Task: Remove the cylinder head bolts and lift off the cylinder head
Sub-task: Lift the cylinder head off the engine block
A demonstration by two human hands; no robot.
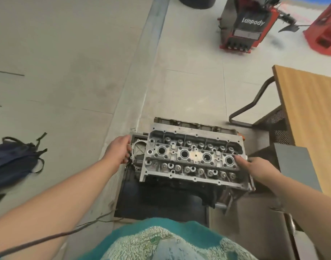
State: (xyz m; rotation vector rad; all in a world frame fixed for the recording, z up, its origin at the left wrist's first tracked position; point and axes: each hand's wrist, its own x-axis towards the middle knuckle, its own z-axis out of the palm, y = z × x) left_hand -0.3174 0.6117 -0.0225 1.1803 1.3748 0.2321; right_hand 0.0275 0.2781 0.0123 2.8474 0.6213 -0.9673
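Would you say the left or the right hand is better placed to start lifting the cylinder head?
Left, probably: the left hand already grips the end of the cylinder head, while the right hand only rests on top.

Tiled floor — engine, backpack
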